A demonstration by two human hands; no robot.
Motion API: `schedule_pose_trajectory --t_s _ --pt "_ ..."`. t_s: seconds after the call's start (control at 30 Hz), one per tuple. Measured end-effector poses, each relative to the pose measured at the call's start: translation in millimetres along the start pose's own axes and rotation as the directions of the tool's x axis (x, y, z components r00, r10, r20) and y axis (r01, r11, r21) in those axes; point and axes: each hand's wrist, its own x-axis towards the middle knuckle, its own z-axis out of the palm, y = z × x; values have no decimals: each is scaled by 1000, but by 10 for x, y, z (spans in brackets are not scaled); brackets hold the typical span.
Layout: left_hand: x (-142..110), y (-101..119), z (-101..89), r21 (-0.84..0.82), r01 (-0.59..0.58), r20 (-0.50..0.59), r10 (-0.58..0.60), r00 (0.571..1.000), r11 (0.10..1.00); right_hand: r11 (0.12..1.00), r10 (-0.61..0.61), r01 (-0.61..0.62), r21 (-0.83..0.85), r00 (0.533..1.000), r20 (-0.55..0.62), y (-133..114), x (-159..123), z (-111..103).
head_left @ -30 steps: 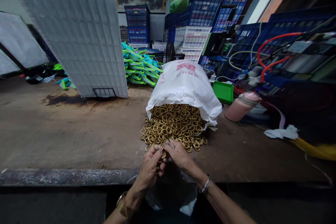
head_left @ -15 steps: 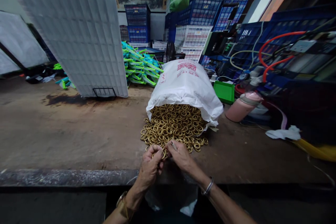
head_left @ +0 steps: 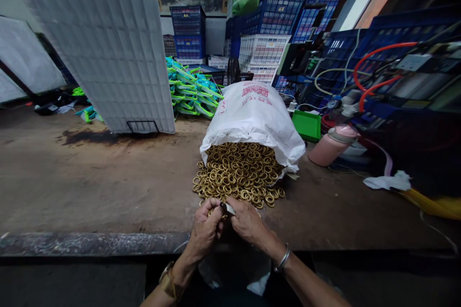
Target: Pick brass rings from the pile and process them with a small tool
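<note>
Just in front of a heap of brass-coloured rings (head_left: 237, 172), my two hands meet near the table's front edge. My left hand (head_left: 206, 224) is closed, thumb against fingers, on a ring that is mostly hidden now. A small, pale, flat blade-like tool (head_left: 230, 209) is pinched in my right hand (head_left: 249, 220). Its dark end touches or nearly touches my left thumb; I cannot tell which. The rings spill from the mouth of a white woven sack (head_left: 252, 115) lying on its side.
The wooden table (head_left: 108, 187) extends to both sides. At left a tall white padded panel (head_left: 115, 57) stands beside green and blue plastic pieces (head_left: 194, 91). To the right are a green tray (head_left: 306, 125), a pink bottle (head_left: 331, 146) and red hoses (head_left: 382, 50). Crates (head_left: 266, 50) are stacked behind.
The tool in my right hand has turned, so more of its flat side shows and its end lies by my left thumb. The ring seen earlier in my left fingers is now mostly covered.
</note>
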Motion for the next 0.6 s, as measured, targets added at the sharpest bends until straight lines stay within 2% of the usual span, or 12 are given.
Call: schedule_pose_trajectory --t_s 0.17,0.27,0.33,0.4,0.5,0.53,0.6 --pt "-103 85 15 -9 23 59 -23 998 1000 994 26 -27 -106 1000 -7 115 26 26" --pt "-290 185 69 0 100 197 -98 975 995 973 94 -106 -207 993 -67 221 46 27" --pt "-410 169 87 5 186 298 -179 938 982 962 114 -142 -234 985 -127 253 78 3" --pt "-485 36 65 29 304 350 -295 889 952 959 117 -163 -233 973 -199 250 143 -35" --pt "-496 -313 -51 84 461 361 -459 812 883 953 126 -197 -232 950 -287 237 293 -82" --pt "-480 -424 -105 97 460 354 -463 813 883 950 126 -203 -236 943 -307 243 343 -86" --pt "-422 -555 -230 118 376 403 -391 828 919 949 105 -193 -249 939 -327 275 413 -68"
